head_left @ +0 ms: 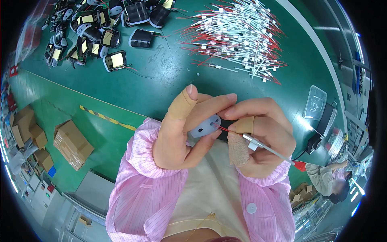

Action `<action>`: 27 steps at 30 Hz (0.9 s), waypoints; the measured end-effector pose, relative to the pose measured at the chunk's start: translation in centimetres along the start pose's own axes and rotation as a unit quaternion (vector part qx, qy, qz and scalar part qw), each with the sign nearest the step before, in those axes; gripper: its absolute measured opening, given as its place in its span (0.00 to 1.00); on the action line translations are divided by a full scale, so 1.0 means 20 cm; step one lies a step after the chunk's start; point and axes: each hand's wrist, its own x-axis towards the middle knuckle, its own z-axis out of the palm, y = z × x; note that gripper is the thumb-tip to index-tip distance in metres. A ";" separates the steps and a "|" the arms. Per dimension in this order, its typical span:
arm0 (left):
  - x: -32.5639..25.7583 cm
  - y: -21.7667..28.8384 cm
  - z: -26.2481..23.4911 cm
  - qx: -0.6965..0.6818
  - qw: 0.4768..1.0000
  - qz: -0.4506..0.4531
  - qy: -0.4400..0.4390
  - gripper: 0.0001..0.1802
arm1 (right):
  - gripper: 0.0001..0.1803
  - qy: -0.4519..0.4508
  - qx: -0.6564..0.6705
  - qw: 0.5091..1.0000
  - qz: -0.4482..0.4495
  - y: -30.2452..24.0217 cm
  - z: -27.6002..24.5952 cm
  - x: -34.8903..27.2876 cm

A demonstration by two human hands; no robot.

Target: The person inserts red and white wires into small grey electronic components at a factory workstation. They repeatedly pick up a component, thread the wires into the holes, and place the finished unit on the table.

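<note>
Close to my chest, at the near edge of the green table, my left hand (177, 125) grips a small pale blue-grey plastic housing (205, 126) with dark round holes. Thin red wires (222, 128) run from the housing to my right hand (264, 133), whose fingers are pinched on them. A cable with a white sleeve and a small white connector (252, 146) belongs to these wires and lies across my right fingers, its free end pointing down to the right. Tan tape wraps fingers on both hands. A dark part behind the housing is mostly hidden by my fingers.
On the green table (161, 86), many black-and-grey assemblies (90, 30) with wires lie at the far left. A heap of white-sleeved cables with red wires (242, 36) is beyond my hands. A clear plastic box (315, 102) stands at the right. Cardboard boxes (72, 144) sit on the floor at left.
</note>
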 end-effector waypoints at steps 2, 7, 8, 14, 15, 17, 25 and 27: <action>0.00 -0.01 0.00 -0.003 1.000 0.004 0.004 0.54 | 0.08 -0.004 -0.009 1.000 -0.013 0.00 0.00 0.00; 0.00 -0.01 -0.01 0.000 1.000 0.007 -0.005 0.54 | 0.09 0.004 -0.029 0.999 -0.034 0.00 0.01 0.01; 0.00 -0.01 -0.01 0.006 1.000 0.003 -0.008 0.54 | 0.09 0.009 -0.029 0.999 -0.034 0.01 0.02 0.01; -0.01 -0.01 -0.03 0.029 0.999 -0.003 -0.021 0.55 | 0.09 0.014 -0.028 0.999 -0.021 0.01 0.02 0.03; -0.01 -0.01 -0.03 0.029 0.999 -0.004 -0.020 0.55 | 0.09 0.017 -0.030 0.999 -0.022 0.01 0.03 0.03; 0.00 -0.01 -0.03 0.030 0.999 -0.004 -0.021 0.55 | 0.09 0.018 -0.035 0.999 -0.025 0.01 0.03 0.03; 0.00 -0.02 -0.04 0.034 0.999 -0.009 -0.023 0.54 | 0.10 -0.014 -0.051 0.998 -0.038 0.01 0.02 0.05; 0.00 -0.02 -0.04 0.032 0.999 -0.008 -0.022 0.53 | 0.10 -0.022 -0.059 0.997 -0.037 0.01 0.02 0.05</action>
